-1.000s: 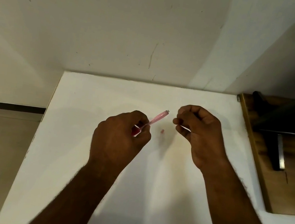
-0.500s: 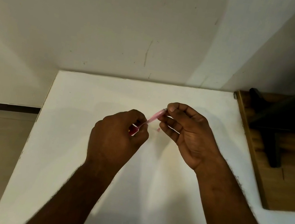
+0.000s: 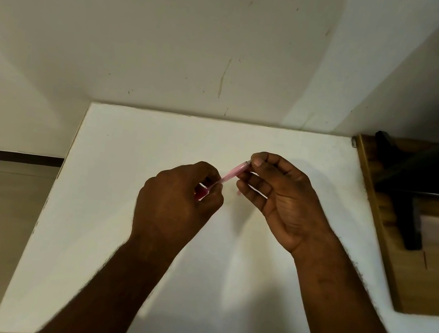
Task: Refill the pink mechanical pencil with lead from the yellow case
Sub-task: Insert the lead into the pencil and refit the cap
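My left hand (image 3: pixel 176 205) grips the lower part of the pink mechanical pencil (image 3: pixel 233 171), which slants up to the right above the white table (image 3: pixel 122 209). My right hand (image 3: pixel 279 197) pinches the pencil's upper end between thumb and forefinger, its other fingers loosely curled. A small pink piece (image 3: pixel 238 192) lies on the table just below the right fingers, partly hidden by them. The yellow case is not visible. Any lead between the fingers is too thin to tell.
The table's back edge meets a cream wall. A wooden surface (image 3: pixel 422 279) with a dark object (image 3: pixel 417 194) on it adjoins the table on the right. Beige floor shows to the left.
My right hand has moved left from beside the pencil and closed its thumb and forefinger on the pencil's upper end. My left hand has kept its grip.
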Tool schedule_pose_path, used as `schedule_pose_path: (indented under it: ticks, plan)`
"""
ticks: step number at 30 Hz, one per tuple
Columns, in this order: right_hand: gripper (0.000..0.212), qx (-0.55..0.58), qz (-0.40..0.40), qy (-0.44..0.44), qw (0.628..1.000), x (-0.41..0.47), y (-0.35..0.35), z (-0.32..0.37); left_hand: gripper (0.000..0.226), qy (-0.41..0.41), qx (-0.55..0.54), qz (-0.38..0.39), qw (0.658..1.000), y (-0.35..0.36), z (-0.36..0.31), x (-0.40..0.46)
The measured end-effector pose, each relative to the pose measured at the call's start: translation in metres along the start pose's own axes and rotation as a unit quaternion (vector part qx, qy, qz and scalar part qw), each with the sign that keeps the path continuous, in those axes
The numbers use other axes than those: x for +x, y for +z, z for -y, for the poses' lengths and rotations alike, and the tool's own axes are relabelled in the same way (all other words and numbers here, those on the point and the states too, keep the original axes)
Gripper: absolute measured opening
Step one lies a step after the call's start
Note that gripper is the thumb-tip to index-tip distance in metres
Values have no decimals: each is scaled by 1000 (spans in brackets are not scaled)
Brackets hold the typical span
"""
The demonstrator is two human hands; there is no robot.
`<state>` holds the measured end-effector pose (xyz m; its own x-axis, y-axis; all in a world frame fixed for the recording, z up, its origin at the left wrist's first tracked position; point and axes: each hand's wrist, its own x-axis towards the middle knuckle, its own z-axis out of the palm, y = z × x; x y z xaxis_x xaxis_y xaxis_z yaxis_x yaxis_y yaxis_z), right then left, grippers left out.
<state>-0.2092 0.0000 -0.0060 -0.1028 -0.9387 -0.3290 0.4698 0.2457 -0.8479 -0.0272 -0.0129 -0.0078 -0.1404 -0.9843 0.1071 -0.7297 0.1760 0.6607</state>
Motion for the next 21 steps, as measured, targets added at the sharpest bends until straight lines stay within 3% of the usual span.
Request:
schedule_pose_path:
  ticks: [12,15,16,18,20,21]
  plan:
    - [12,-195,-32,-83,977,-3,2,4,11,-21,11,29,999,-3,2,0]
    - [12,-208,-103,-122,965,1,1,0,12,-42,-25,31,998,-5,0,1]
    - [12,-235,-152,-134,951,3,-1,-3,12,-47,-35,32,998,-6,-1,2]
    - [10,-373,-227,-148,887,7,-9,-12,12,-53,-43,34,997,-7,-2,2]
    - [12,-509,-220,-124,823,7,-10,-21,12,-61,-43,41,996,-8,-2,2]
    - [17,-541,-199,-101,811,7,-9,-25,12,-65,-43,43,996,-8,-2,2]
